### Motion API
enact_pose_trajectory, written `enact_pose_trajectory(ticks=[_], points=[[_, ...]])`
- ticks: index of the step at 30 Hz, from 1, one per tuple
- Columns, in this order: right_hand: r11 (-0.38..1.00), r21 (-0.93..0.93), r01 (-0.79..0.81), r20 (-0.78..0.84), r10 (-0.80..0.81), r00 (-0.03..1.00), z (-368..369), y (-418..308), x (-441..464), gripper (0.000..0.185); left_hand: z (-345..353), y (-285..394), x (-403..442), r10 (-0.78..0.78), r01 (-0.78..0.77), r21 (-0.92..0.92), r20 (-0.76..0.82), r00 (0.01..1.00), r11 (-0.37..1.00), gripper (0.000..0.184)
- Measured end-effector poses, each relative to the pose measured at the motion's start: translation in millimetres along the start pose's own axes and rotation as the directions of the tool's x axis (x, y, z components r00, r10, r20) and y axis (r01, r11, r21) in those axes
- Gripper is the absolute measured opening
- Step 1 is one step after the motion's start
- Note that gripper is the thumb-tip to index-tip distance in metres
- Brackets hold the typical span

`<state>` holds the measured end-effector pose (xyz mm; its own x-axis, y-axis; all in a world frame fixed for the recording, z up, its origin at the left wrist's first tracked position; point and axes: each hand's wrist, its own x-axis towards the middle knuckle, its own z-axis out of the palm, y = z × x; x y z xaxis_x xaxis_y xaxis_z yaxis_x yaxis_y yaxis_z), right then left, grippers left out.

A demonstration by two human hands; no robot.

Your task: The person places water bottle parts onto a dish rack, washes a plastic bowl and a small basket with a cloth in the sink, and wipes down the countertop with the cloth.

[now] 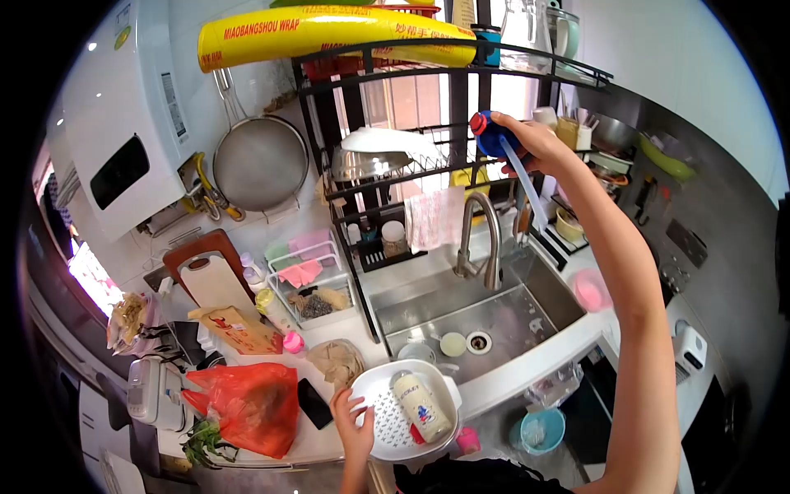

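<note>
My right hand (531,148) is raised before the rack, closed around a blue bottle lid (492,136) with a red part on top. A long pale strip, like a straw or strap, hangs from the lid toward the sink. Low in front of me, my left hand (354,424) grips the left rim of a white drain basket (454,393) with a perforated bottom. Inside it lies a cream bottle (421,407) with a cartoon print, tilted on its side. A small red piece (417,433) shows partly beneath the bottle.
Beyond the basket is a steel sink (527,313) with a tall faucet (473,239); small cups sit in it. A black rack (395,78) spans above. On the left counter are a red plastic bag (251,403), a phone (314,403) and a paper bag (239,329).
</note>
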<state>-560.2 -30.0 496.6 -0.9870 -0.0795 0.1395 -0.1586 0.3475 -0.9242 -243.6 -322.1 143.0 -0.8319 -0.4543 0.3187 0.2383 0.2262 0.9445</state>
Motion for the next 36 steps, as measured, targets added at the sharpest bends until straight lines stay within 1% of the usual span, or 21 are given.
enact_pose_trajectory(ticks=[1,4,5,7,8,11,12,14,16,18,19,21,25,26,29,30,31,33,34,35,36], points=[[0.999,0.006,-0.037,0.091,0.036,0.995,-4.6,1.4,21.4,0.072,1.1,-4.1,-3.9,-0.034,0.035,0.043,-0.031,0.999,0.998,0.053],[0.998,0.008,-0.061,0.188,0.059,0.98,-6.2,5.1,78.9,0.076,9.8,-23.0,-15.4,-0.065,0.072,0.073,-0.098,0.993,0.995,0.054],[0.999,0.017,-0.046,0.128,0.044,0.991,1.2,4.9,88.6,0.07,14.1,-27.9,-20.2,-0.107,0.116,0.066,-0.127,0.986,0.991,0.054],[0.998,0.053,-0.046,0.206,0.034,0.978,10.3,8.5,118.2,0.07,22.5,-36.0,-29.8,-0.115,0.134,0.085,-0.192,0.975,0.987,0.055],[0.993,0.026,-0.114,0.251,0.104,0.963,9.9,9.0,130.1,0.072,27.7,-40.0,-33.1,-0.131,0.158,0.09,-0.246,0.96,0.983,0.056],[0.983,-0.04,-0.181,0.233,0.185,0.955,25.0,29.2,177.7,0.072,34.2,-53.2,-49.8,-0.205,0.217,0.005,-0.302,0.931,0.976,0.054],[0.979,-0.044,-0.2,0.225,0.204,0.953,27.8,36.6,188.6,0.074,44.2,-40.3,-50.4,-0.168,0.188,0.025,-0.346,0.923,0.982,0.052],[0.97,-0.027,-0.24,0.236,0.24,0.942,33.1,50.5,207.6,0.077,47.7,-39.0,-55.9,-0.206,0.223,0.007,-0.36,0.91,0.975,0.051],[0.974,-0.092,-0.205,0.229,0.221,0.948,37.1,55.8,204.7,0.071,47.3,-37.5,-57.1,-0.239,0.254,-0.008,-0.365,0.9,0.967,0.051],[0.955,-0.201,-0.218,0.26,0.267,0.928,47.2,66.0,214.5,0.069,47.9,-39.6,-55.5,-0.107,0.142,0.077,-0.353,0.93,0.987,0.051],[0.965,-0.204,-0.163,0.275,0.216,0.937,48.5,71.6,213.6,0.073,44.5,-43.9,-54.5,-0.111,0.148,0.078,-0.354,0.929,0.986,0.051],[0.941,-0.307,-0.14,0.29,0.232,0.929,47.1,67.2,213.6,0.081,39.1,-53.1,-52.9,-0.109,0.134,0.049,-0.343,0.933,0.99,0.052],[0.94,-0.295,-0.171,0.275,0.254,0.927,32.0,39.2,165.6,0.091,50.5,-28.2,-39.7,-0.142,0.174,0.061,-0.351,0.926,0.983,0.05],[0.944,-0.302,-0.131,0.252,0.211,0.944,33.4,47.6,178.1,0.096,49.1,-34.6,-39.3,-0.119,0.149,0.065,-0.337,0.934,0.987,0.048],[0.938,-0.346,0.019,0.205,0.056,0.977,22.5,50.8,170.6,0.103,50.0,-27.0,-33.4,-0.182,0.23,0.148,-0.28,0.942,0.962,0.049],[0.954,-0.298,-0.041,0.122,0.081,0.989,22.5,60.7,190.2,0.098,48.8,-34.8,-33.1,-0.191,0.242,0.176,-0.262,0.946,0.954,0.049],[0.956,-0.286,0.07,0.083,-0.048,0.995,10.5,77.0,205.1,0.086,45.4,-44.6,-34.2,-0.212,0.268,0.21,-0.255,0.944,0.94,0.049],[0.899,-0.146,0.413,-0.036,-0.422,0.906,-17.5,69.6,138.7,0.062,47.6,-46.0,-31.2,-0.287,0.346,0.228,-0.253,0.924,0.91,0.049],[0.847,-0.041,0.53,-0.081,-0.532,0.843,-25.0,68.8,96.7,0.051,51.7,-46.2,-32.4,-0.324,0.394,0.227,-0.289,0.901,0.891,0.048],[0.801,0.051,0.597,-0.079,-0.592,0.802,-29.0,68.2,51.8,0.04,52.6,-56.4,-35.9,-0.326,0.406,0.273,-0.295,0.898,0.872,0.049],[0.798,0.145,0.585,-0.06,-0.584,0.81,-20.4,80.3,1.0,0.041,55.3,-56.5,-38.5,-0.413,0.496,0.343,-0.288,0.864,0.798,0.051]])
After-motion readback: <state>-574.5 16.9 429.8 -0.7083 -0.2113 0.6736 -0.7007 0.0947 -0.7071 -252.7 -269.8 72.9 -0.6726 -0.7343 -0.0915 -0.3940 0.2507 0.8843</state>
